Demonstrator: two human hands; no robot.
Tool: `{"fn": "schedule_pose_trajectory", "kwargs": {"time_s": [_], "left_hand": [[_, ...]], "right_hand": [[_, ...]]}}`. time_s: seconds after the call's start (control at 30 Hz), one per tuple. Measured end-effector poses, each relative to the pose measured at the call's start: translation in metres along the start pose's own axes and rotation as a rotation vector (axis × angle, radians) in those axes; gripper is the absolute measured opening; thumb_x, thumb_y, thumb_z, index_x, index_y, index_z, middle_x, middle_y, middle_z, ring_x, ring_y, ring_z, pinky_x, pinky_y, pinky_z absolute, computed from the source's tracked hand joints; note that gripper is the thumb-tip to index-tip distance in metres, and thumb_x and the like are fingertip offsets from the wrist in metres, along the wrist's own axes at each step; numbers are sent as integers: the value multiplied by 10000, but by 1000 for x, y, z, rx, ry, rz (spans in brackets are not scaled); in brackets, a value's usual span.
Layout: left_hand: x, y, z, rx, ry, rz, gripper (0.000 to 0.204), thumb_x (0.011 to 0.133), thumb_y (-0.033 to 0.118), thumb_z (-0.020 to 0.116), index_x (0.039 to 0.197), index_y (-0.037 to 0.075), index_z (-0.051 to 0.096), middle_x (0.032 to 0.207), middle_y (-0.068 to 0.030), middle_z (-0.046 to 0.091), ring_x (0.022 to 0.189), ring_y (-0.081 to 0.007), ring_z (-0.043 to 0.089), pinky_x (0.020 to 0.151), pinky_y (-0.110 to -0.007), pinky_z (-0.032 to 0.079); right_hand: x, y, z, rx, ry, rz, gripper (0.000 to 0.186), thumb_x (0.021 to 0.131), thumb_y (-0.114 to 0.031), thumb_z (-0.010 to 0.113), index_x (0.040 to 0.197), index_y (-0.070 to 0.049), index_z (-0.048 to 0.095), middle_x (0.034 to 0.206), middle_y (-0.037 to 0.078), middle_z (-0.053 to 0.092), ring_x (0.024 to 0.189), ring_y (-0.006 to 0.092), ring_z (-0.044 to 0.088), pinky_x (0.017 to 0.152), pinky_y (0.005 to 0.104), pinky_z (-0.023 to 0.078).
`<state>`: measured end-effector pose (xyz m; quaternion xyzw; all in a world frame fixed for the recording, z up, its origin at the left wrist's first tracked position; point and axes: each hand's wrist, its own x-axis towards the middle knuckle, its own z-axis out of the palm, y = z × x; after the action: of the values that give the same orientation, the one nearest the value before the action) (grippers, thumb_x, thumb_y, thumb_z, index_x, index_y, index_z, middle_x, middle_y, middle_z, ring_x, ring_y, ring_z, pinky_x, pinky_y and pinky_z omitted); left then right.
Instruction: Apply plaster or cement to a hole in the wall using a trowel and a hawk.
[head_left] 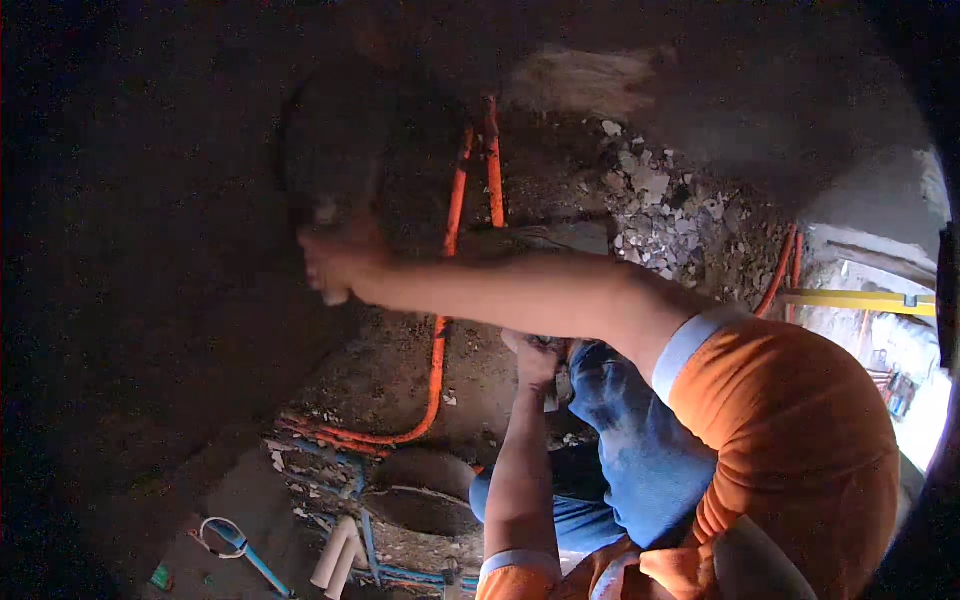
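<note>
Ground: dark brown earth floor, uneven and gritty. Near the upper right we log a scatter of pale, broken, flat rubble shards. A bendy orange plastic conduit runs down past the forearm and curves left; a second orange length stands beside its upper part. Lower left, we see thin blue pipes, a short beige plastic pipe piece and a dark rounded form with a thin pale rim. The left side is a broad dark surface, deep in shadow. Daylight enters at far right, where a long yellow bar crosses pale masonry.

Grip: our right hand, arm stretched leftward across the orange conduit, is blurred; its fingers look curled around a pale-ended object, whose end shows just below the fist, in front of the dark surface. We cannot tell its kind. Our left hand is low, just beside the knee of the dusty blue jeans, fingers bent and shadowed; whether that grip pinches anything, we cannot tell.
</note>
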<state>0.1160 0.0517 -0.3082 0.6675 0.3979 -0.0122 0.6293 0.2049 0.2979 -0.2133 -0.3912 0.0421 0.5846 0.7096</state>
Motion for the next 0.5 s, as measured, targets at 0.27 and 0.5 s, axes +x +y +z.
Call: {"fn": "schedule_pose_trajectory", "kwargs": {"time_s": [0.27, 0.5], "left_hand": [[-6, -15, 4, -177, 235, -18, 245, 752, 158, 615, 916, -14, 556, 874, -139, 608, 806, -253, 574, 715, -354, 446], [-10, -16, -12, 58, 217, 143, 417, 747, 164, 643, 1045, -45, 438, 855, -160, 587, 831, -265, 571, 726, -379, 449]], "right_hand": [[-26, -16, -11, -247, 43, -47, 141, 801, -140, 571, 739, -37, 497, 584, 53, 524, 478, 168, 528, 400, 330, 445], [-4, -48, 21, 107, -91, 116, 152, 809, -147, 571, 740, -38, 492, 560, 53, 480, 473, 180, 515, 392, 324, 439]]}}
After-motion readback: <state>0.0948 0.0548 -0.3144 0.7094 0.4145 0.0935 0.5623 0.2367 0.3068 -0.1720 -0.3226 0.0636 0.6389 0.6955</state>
